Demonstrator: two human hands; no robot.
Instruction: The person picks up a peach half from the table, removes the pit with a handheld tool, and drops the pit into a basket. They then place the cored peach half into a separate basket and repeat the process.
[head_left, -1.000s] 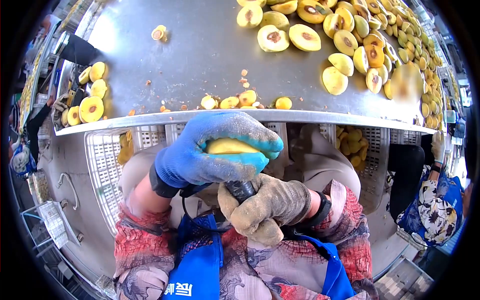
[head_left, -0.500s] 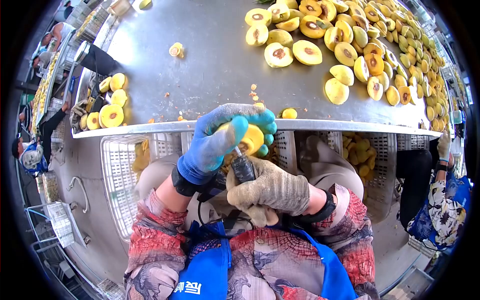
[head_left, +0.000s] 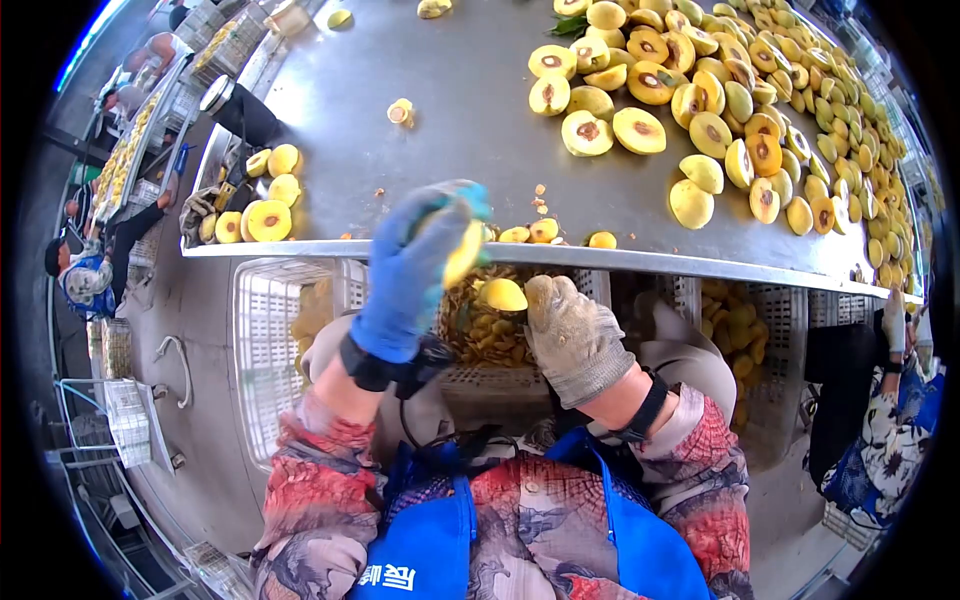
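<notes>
My left hand [head_left: 405, 270], in a blue glove with teal fingertips, is raised at the table's front edge, its fingers curled around a yellow fruit half [head_left: 463, 254]. To its right, my right hand [head_left: 575, 335] wears a dirty beige glove and is closed; what it holds, if anything, is hidden. Another yellow fruit half [head_left: 503, 295] shows between the hands, close to the right fingertips, over a crate [head_left: 480, 378] of yellow pieces. I cannot tell whether the right glove touches it.
Many halved yellow fruits [head_left: 711, 134] cover the right of the metal table [head_left: 350, 170]. A few halves [head_left: 269, 220] lie at its left corner beside a black cup [head_left: 240, 110]. White crates [head_left: 262, 370] stand below. Co-workers [head_left: 890, 430] sit at right and far left.
My hands have moved apart, the left up and leftward, the right to the right. The dark-handled tool in my right hand no longer shows. More fruit pieces show at the table edge; the view has shifted.
</notes>
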